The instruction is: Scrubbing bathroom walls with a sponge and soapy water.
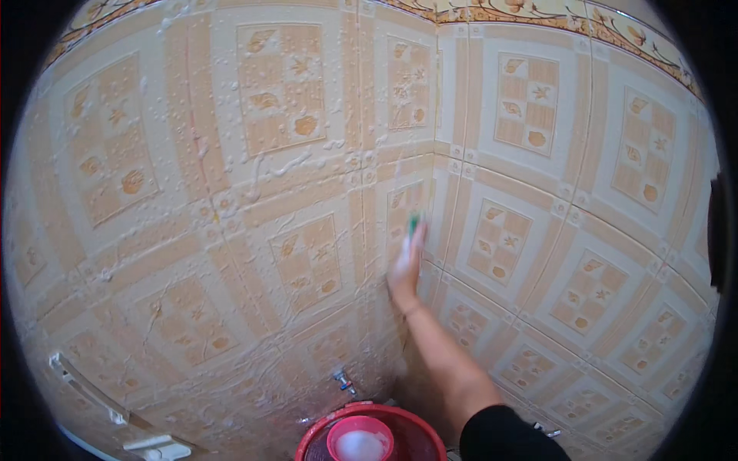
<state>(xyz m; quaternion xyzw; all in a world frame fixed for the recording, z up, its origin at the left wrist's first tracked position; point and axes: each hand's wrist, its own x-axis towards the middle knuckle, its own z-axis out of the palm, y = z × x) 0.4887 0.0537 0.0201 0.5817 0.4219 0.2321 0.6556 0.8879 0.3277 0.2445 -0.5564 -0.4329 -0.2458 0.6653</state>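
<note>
My right hand [407, 271] is pressed close to the tiled wall [311, 190], near the corner, with its fingers around a small green-and-white scrubber [414, 226]; motion blurs both. The arm, in a black short sleeve, reaches up from the lower right. White foam and drips cover much of the left wall. My left hand is out of view. At the bottom, a pink bowl [387, 444] holding white suds sits in or over a large red tub [424, 423].
A metal tap [345, 381] juts from the wall above the tub. Another metal fitting [548, 430] is at lower right. A white rail [89, 389] and a white wall holder [158, 447] are at lower left. A dark object [718, 233] stands at the right rim.
</note>
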